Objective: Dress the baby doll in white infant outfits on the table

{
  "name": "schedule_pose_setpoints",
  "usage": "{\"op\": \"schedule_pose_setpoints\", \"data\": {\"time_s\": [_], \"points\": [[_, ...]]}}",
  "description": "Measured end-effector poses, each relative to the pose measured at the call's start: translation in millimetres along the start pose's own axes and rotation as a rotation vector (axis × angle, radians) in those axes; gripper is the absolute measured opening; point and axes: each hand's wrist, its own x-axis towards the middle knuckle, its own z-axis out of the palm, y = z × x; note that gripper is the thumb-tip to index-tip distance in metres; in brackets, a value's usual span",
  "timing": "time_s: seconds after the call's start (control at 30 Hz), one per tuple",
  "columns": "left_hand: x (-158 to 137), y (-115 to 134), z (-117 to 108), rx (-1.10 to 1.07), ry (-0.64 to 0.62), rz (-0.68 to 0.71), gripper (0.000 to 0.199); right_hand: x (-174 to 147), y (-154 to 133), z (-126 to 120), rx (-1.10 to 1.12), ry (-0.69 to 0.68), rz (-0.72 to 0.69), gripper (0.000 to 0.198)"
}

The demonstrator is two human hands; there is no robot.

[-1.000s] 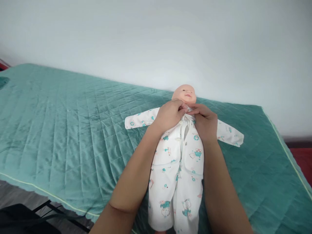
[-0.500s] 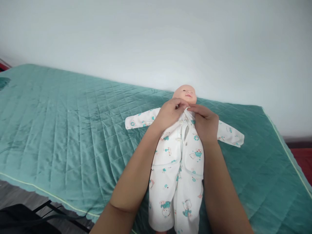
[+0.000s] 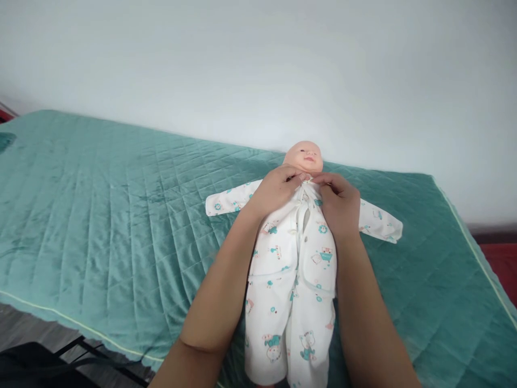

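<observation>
A baby doll [image 3: 304, 153] lies on its back, head toward the wall, dressed in a white printed romper [image 3: 274, 280] with its sleeves spread to both sides. At the neckline, my left hand [image 3: 280, 186] pinches the collar fabric from the left. Opposite it, my right hand [image 3: 339, 202] grips the collar edge from the right, fingertips close to those of the left. Below the hands, the front of the romper gapes slightly along its middle, and small fasteners show there. My fingers partly cover the collar and the doll's neck.
Under the doll is a green quilted cover [image 3: 121, 215] over a bed or table, backed by a pale wall [image 3: 242, 70]. A black object [image 3: 36, 366] and dark metal bars are at the lower left. Something red [image 3: 501, 264] stands beyond the right edge.
Both hands remain at the collar, the fingertips shifting slightly there. The collar fabric now sits flatter under the fingers. The whole view has moved a little.
</observation>
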Motion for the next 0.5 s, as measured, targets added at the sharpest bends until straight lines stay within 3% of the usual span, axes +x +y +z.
{"op": "schedule_pose_setpoints", "data": {"time_s": [0.17, 0.33, 0.5], "points": [[-4.9, 8.2, -1.8, -0.007, 0.029, 0.015, 0.025, -5.9, -23.0, -9.0, -0.177, 0.026, 0.035, 0.015], [-20.1, 14.8, -1.6, -0.044, 0.076, 0.01, 0.023, -25.4, -59.6, -20.1, -0.507, -0.274, 0.101, 0.03], [-46.6, 15.3, -0.2, -0.007, 0.107, -0.024, 0.022, -43.2, -66.6, -28.9, -0.579, -0.336, 0.121, 0.024]]}}
